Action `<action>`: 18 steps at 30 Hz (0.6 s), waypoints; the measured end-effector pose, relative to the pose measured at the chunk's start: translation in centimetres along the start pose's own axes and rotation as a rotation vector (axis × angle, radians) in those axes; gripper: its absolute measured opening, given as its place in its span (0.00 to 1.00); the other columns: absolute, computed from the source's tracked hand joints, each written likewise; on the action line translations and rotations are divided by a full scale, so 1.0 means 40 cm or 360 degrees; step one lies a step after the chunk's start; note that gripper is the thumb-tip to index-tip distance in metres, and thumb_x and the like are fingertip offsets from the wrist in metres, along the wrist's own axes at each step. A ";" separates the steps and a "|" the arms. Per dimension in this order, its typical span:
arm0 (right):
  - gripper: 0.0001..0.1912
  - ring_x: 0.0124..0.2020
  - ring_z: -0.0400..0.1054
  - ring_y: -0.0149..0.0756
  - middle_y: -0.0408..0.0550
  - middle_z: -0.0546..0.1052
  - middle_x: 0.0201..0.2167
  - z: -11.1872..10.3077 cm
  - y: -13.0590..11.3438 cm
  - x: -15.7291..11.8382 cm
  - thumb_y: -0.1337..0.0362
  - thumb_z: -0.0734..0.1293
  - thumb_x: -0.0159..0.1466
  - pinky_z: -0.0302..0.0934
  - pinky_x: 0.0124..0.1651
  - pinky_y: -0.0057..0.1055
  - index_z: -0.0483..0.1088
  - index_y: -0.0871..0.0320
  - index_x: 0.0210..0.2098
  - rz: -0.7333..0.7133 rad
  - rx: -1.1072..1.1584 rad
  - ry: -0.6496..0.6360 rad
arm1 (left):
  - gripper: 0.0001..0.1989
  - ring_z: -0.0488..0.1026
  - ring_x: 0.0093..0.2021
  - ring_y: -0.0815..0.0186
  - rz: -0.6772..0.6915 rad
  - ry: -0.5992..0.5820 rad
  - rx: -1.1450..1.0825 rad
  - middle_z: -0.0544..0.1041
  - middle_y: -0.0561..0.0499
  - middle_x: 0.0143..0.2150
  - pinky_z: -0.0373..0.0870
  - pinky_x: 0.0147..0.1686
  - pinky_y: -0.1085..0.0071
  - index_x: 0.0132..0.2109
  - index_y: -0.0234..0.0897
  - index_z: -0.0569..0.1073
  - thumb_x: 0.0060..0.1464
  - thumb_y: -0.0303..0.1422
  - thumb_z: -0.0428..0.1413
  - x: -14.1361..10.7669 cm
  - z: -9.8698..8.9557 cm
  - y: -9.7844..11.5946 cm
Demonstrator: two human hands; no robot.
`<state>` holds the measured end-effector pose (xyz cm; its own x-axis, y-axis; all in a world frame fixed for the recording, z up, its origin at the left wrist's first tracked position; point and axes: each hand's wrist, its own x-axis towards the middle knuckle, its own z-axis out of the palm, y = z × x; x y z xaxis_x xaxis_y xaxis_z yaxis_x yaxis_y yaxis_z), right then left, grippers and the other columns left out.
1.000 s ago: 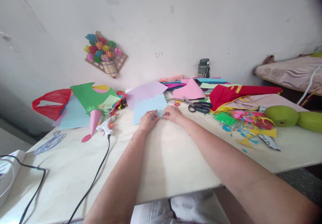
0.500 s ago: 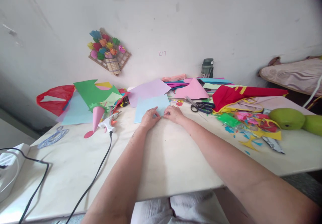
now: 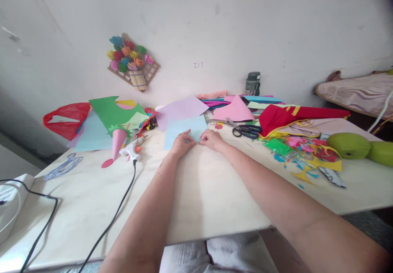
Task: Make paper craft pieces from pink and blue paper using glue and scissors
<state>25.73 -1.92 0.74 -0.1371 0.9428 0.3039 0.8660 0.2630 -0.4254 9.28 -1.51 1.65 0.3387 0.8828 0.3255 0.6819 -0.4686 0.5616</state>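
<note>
A light blue sheet of paper (image 3: pixel 188 126) lies flat on the table in front of me. My left hand (image 3: pixel 183 143) rests on its near edge with fingers bent and thumb and fingertips together. Close beside it, my right hand (image 3: pixel 212 139) pinches at the same near edge, the fingers curled in. The fingertips of both hands are only a little apart, and they cover that part of the edge. A lilac sheet (image 3: pixel 176 110) lies behind the blue one. Right of my hands are dark-handled scissors (image 3: pixel 245 131) and a small red paper flower (image 3: pixel 218 126).
A white glue gun (image 3: pixel 132 151) with a black cord lies left, beside a pink paper cone (image 3: pixel 118 142). Green card (image 3: pixel 112 111) and a red bag (image 3: pixel 66 119) are farther left. Paper scraps (image 3: pixel 307 162), red cloth (image 3: pixel 285 117) and green fruit (image 3: pixel 349 145) crowd the right.
Both hands stay at the near edge of the blue sheet with almost no movement. The view has shifted very slightly.
</note>
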 end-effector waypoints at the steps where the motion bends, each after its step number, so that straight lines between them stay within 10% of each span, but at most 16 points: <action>1: 0.06 0.40 0.65 0.37 0.43 0.74 0.36 -0.002 -0.002 0.000 0.61 0.66 0.51 0.52 0.40 0.30 0.72 0.56 0.21 0.0008 -0.0016 -0.0011 | 0.04 0.62 0.54 0.65 -0.0007 0.0001 -0.0003 0.64 0.48 0.56 0.56 0.53 0.70 0.28 0.36 0.73 0.43 0.31 0.56 0.000 0.000 0.001; 18: 0.09 0.36 0.66 0.33 0.41 0.74 0.35 0.001 0.007 0.004 0.59 0.65 0.52 0.51 0.36 0.27 0.70 0.57 0.20 0.0070 0.0062 0.0001 | 0.06 0.52 0.59 0.62 0.0240 0.0021 0.0378 0.59 0.51 0.59 0.54 0.55 0.63 0.28 0.38 0.71 0.47 0.35 0.53 -0.002 0.012 -0.006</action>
<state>25.94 -1.69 0.61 -0.0986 0.9535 0.2847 0.8518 0.2288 -0.4713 9.38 -1.45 1.13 0.4402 0.8025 0.4028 0.7578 -0.5726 0.3129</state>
